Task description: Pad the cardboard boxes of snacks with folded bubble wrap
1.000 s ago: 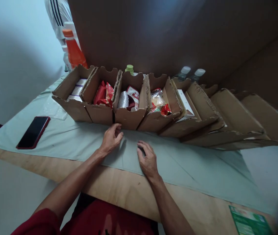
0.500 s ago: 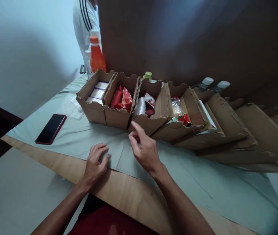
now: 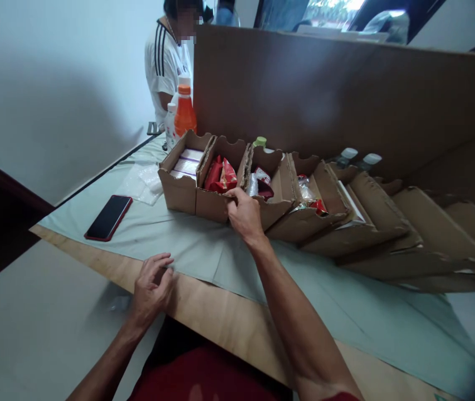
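Note:
My right hand (image 3: 245,214) is at the front rim of the row of open cardboard boxes, where the second and third boxes meet. Its fingers curl at the rim, with the thumb against the outer front wall of a cardboard box (image 3: 212,205). Red shiny packets (image 3: 221,175) lie in the second box. A silvery wrapped item (image 3: 253,185) and a dark red and white pack (image 3: 264,184) sit in the third. By the table's front edge, my left hand (image 3: 150,287) is open, its fingers loosely bent and holding nothing.
A black phone with a red edge (image 3: 109,217) and clear plastic bags (image 3: 143,181) lie on the cloth (image 3: 195,250) at left. Behind the first box stands an orange bottle (image 3: 185,114). A tall cardboard panel (image 3: 324,94) rises behind. A person (image 3: 168,61) is beyond the table.
My right hand has moved forward from above the cloth to the box rim. My left hand stays near the table edge. The view has tilted up, showing more of the person and the background.

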`<control>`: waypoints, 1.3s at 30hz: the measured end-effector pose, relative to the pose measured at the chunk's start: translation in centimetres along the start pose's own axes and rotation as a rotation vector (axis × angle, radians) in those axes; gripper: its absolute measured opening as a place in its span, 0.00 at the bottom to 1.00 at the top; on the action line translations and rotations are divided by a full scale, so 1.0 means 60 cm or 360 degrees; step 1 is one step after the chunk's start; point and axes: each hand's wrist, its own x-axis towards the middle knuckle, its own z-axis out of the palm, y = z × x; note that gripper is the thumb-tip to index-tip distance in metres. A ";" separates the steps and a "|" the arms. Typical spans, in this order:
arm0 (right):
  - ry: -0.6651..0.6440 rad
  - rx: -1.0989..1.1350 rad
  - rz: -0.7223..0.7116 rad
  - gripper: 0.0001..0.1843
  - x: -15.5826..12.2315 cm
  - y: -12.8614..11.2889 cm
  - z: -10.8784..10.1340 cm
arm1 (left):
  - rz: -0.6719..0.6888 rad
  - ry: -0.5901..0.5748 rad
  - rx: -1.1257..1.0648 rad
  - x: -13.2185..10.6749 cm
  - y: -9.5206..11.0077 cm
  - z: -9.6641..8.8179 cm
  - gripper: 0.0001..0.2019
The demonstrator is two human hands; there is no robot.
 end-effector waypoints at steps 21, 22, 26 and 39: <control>0.0242 0.0554 0.0271 0.40 -0.428 0.147 -0.188 | -0.0196 -0.0591 -0.0474 -0.009 0.053 0.025 0.40; 0.0215 0.0478 0.0307 0.42 -0.438 0.150 -0.171 | -0.0263 -0.0592 -0.0487 -0.008 0.052 0.032 0.40; 0.0286 0.0288 0.0400 0.37 -0.426 0.143 -0.129 | -0.0392 -0.0577 -0.0490 0.002 0.060 0.064 0.37; 0.0493 0.0298 0.0673 0.25 -0.332 0.246 -0.152 | -0.0156 -0.0811 -0.0568 0.047 0.098 0.200 0.24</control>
